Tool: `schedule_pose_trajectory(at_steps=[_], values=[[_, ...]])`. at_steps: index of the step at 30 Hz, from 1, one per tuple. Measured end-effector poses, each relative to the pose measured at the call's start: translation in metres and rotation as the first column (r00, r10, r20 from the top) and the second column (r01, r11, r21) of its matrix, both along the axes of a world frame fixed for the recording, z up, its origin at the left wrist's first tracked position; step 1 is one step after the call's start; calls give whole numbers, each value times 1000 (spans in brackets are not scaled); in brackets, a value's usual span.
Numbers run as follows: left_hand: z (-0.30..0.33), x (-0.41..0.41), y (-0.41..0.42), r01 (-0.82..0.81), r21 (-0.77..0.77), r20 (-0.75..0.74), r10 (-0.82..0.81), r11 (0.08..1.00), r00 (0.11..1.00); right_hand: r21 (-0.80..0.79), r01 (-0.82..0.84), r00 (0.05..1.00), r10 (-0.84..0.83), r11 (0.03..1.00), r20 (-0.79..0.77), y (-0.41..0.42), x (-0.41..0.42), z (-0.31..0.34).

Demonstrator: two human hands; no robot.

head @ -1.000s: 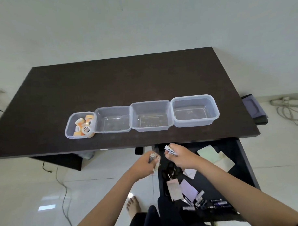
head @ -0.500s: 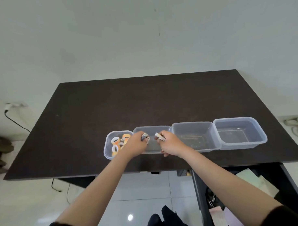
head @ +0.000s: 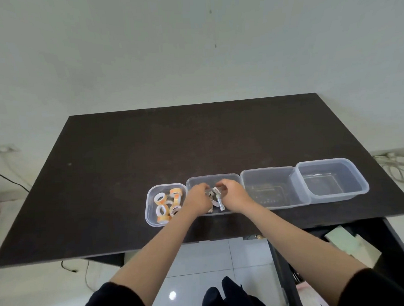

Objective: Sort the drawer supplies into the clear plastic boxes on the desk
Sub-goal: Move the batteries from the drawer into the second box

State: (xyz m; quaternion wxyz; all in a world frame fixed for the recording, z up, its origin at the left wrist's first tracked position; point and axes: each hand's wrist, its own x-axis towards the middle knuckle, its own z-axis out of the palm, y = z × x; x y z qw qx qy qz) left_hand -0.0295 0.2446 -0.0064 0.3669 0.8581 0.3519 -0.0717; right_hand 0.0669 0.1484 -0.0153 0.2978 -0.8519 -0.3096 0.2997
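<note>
Mid-step, centre frame: dropped small tubes into second box; left hand and right hand curled, grip state unclear. Next, probably: back to drawer, lower right.

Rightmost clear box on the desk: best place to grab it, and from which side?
Take the rightmost box by its rolled rim, probably at the right short wall, thumb outside and fingers inside. That side is free; its left wall overlaps the neighbouring box. It stands upright and looks empty, so a one-hand rim pinch from above right should do.
</note>
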Motion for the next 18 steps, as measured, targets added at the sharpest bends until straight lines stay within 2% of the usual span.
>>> schedule_pose_trajectory(at_steps=[7, 12, 15, 18], values=[[5, -18, -26, -174, 10, 278, 164, 985, 947, 230, -32, 996, 11, 973, 94, -33, -5, 17], [-1, -30, -78, -192, 31, 470, 155, 981, 869, 409, -113, 983, 42, 906, 179, -85, -12, 17], [-16, -31, -120, -151, 32, 522, 112, 988, 845, 391, -147, 980, 80, 909, 183, -125, -11, 6], [-34, -25, -169, -122, -11, 492, 111, 993, 863, 320, -179, 978, 132, 930, 162, -172, -2, -14]])
